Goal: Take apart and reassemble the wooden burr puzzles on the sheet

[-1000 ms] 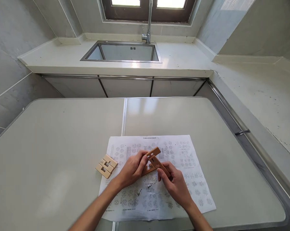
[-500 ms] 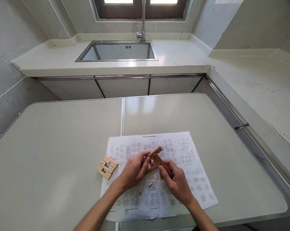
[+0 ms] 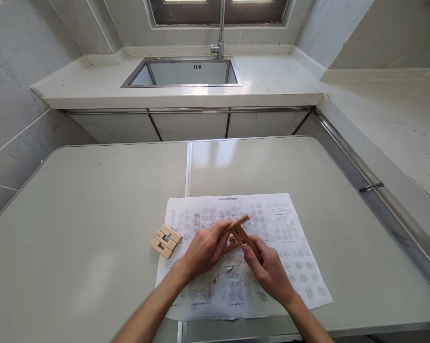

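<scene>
My left hand point(image 3: 208, 247) is closed on brown wooden pieces above the printed sheet; one thin stick point(image 3: 239, 222) points up and to the right from its fingertips. Closed around a flat brown piece point(image 3: 244, 238) with a dark mark on it is my right hand point(image 3: 268, 267). The pieces in both hands meet or overlap between the fingers; how they join is partly hidden. Left of my left hand, several light wooden pieces point(image 3: 166, 240) lie together in a block, over the left edge of the white sheet point(image 3: 307, 281) of small diagrams.
The pale folding table point(image 3: 129, 190) has a seam down its middle. Behind it stands a white counter point(image 3: 272, 85) with a steel sink point(image 3: 189, 74) and a faucet point(image 3: 220, 46). Another counter point(image 3: 396, 124) runs along the right side, with a metal rail beneath it.
The whole view has shifted slightly, so the scene sits a little further right. Both hands still hold the brown pieces, whose angle to each other is slightly different.
</scene>
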`<state>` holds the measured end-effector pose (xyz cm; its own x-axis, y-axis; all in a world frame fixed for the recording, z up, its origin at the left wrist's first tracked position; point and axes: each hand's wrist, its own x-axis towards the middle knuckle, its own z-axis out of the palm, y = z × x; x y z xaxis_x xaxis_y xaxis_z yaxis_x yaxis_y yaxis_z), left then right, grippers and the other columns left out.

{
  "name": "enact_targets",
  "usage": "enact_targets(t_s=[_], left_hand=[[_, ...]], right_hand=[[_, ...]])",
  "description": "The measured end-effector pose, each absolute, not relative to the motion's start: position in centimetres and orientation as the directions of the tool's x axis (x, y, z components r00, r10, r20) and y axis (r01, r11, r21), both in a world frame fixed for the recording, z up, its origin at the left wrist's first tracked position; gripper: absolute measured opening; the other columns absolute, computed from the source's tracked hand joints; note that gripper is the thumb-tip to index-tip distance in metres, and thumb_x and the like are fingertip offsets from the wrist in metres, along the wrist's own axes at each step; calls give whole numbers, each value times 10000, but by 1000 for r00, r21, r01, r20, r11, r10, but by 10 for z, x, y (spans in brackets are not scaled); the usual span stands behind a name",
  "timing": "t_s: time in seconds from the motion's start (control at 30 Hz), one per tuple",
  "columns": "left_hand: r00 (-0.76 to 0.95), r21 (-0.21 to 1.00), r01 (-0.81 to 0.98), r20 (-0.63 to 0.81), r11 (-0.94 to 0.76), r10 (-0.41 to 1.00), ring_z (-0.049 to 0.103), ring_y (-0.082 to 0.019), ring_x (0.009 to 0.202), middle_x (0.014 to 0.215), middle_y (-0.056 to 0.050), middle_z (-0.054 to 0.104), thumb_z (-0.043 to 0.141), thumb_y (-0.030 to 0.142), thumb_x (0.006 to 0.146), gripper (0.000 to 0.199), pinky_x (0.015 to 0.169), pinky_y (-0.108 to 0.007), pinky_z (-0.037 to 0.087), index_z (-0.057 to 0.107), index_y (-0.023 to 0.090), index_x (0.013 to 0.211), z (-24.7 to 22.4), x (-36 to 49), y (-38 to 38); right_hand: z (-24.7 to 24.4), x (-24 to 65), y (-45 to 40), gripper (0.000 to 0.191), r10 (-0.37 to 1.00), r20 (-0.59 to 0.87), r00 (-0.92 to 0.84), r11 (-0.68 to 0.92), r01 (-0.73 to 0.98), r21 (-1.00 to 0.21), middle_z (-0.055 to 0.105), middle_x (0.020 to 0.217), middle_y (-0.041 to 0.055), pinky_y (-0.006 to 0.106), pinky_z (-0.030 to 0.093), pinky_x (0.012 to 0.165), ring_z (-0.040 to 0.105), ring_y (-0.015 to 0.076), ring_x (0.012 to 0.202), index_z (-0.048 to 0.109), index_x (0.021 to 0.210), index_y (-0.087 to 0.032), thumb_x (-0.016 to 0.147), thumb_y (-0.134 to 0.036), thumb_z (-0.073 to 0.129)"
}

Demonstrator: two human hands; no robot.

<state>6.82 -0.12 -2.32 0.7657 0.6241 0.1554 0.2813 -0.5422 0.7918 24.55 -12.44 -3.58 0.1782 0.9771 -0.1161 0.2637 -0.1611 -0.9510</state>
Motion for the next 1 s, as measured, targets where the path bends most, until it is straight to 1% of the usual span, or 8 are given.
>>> enact_targets(t_s=[0.2, 0.4, 0.63, 0.7, 0.77, 0.83, 0.9, 1.0], left_hand=[[759, 715, 224, 298, -662, 579, 781, -184, 950, 1212, -87, 769, 447, 271, 1127, 349, 722, -258, 608, 498, 273, 1472, -25, 68, -1], [770, 678, 206, 333, -706, 544, 781, -202, 1032, 1256, -82, 770, 507, 255, 1110, 437, 795, -289, 642, 465, 317, 1540, -25, 68, -4], [780, 609, 219, 360, -762, 512, 778, -177, 1024, 1245, -48, 776, 538, 266, 1108, 577, 793, -276, 643, 330, 377, 1635, -25, 70, -4], [769, 583, 232, 381, -779, 513, 778, -175, 1038, 1261, -51, 775, 545, 269, 1105, 575, 788, -268, 641, 337, 362, 1633, -29, 70, -4], [736, 566, 267, 403, -780, 544, 789, -175, 987, 1234, -62, 789, 552, 290, 1100, 524, 755, -258, 635, 405, 327, 1602, -33, 69, -5], [689, 565, 317, 415, -762, 594, 794, -168, 880, 1156, -69, 815, 544, 299, 1098, 454, 703, -249, 623, 488, 283, 1549, -38, 69, -5], [644, 575, 358, 419, -736, 640, 787, -163, 820, 1126, -81, 826, 511, 275, 1107, 406, 672, -248, 612, 533, 248, 1511, -40, 69, -5], [580, 610, 396, 413, -686, 702, 789, -173, 839, 1200, -107, 815, 477, 247, 1116, 383, 708, -276, 625, 565, 228, 1488, -42, 69, -4]], right_hand=[[-36, 245, -127, 318, 978, -150, 146, -177, 193, -965, 377, 624, -68, 274, 257, 464, 306, 135, 497, 609, 1054, -222, 1089, -505, 467], [-38, 246, -127, 323, 977, -134, 164, -168, 218, -961, 397, 616, -68, 265, 284, 454, 335, 130, 492, 574, 975, -228, 1087, -510, 466], [-38, 246, -127, 307, 977, -116, 179, -159, 249, -955, 446, 621, -62, 261, 323, 472, 381, 138, 501, 599, 1021, -224, 1088, -496, 472], [-35, 246, -126, 301, 977, -117, 176, -160, 254, -954, 515, 651, -43, 264, 367, 486, 439, 153, 524, 616, 1075, -225, 1078, -499, 492], [-29, 248, -122, 297, 980, -115, 159, -153, 248, -957, 640, 781, 5, 281, 464, 562, 554, 181, 625, 629, 1148, -226, 1055, -495, 544], [-22, 251, -116, 309, 987, -136, 86, -151, 207, -967, 706, 953, 49, 298, 522, 642, 626, 197, 736, 619, 1228, -230, 1040, -472, 579], [-16, 256, -107, 364, 986, -169, 6, -168, 134, -977, 702, 1005, 56, 297, 528, 645, 633, 193, 757, 593, 1310, -233, 1028, -464, 602], [-12, 268, -91, 411, 962, -221, -162, -227, -15, -974, 626, 807, -13, 260, 447, 530, 538, 143, 591, 570, 1351, -229, 1029, -483, 602]])
